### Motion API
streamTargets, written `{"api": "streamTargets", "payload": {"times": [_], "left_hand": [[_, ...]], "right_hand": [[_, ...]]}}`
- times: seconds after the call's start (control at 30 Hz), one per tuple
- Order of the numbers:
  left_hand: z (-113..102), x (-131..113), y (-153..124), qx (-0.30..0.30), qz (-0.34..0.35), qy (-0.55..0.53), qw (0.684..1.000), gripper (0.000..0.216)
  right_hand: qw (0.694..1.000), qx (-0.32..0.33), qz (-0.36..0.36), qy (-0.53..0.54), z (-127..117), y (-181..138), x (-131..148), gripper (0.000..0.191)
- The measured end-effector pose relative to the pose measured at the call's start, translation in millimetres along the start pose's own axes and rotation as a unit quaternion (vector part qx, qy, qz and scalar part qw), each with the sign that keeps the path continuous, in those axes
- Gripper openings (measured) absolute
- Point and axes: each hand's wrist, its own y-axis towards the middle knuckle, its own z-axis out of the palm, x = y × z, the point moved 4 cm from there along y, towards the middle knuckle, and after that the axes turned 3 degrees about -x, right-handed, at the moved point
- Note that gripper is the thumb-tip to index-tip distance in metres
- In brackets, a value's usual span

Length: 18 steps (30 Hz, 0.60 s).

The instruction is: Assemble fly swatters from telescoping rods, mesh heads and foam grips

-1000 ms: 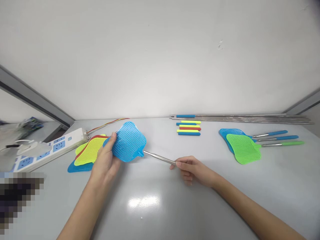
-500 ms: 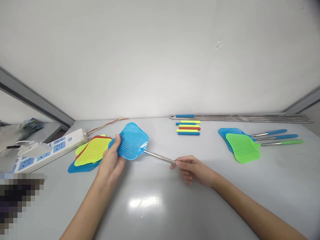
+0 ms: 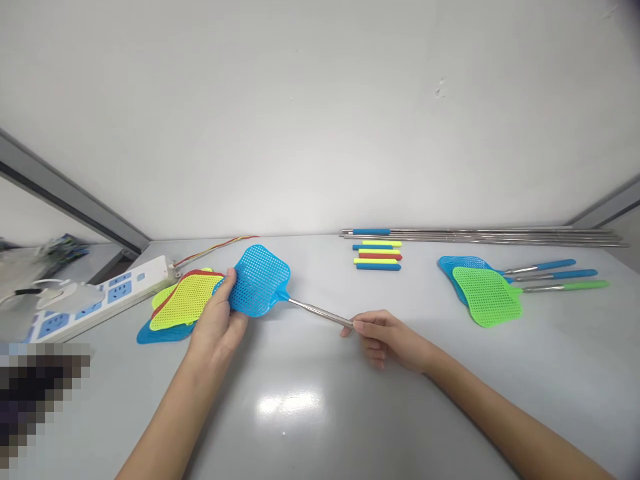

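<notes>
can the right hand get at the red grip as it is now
Probably, though likely only after letting go: the right hand is pinching the metal rod. The red grip lies farther back, a yellow grip on its near side, but nothing seems to cover it.

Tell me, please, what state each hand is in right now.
Left hand: closed, holding the blue fly-swatter head by its edge.
Right hand: closed, pinching the slim metal rod.
</notes>
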Motion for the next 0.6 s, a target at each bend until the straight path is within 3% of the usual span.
{"api": "streamTargets", "payload": {"times": [0.43, 0.6], "left_hand": [[9, 5, -12, 0.111, 0.073, 0.045, 0.99, 0.024], [14, 20, -25, 0.151, 0.054, 0.064, 0.985, 0.023]], "right_hand": [[1.0, 0.0, 0.003, 0.001, 0, 0, 0, 0.025], [1.0, 0.001, -0.002, -0.001, 1, 0, 0, 0.026]]}}
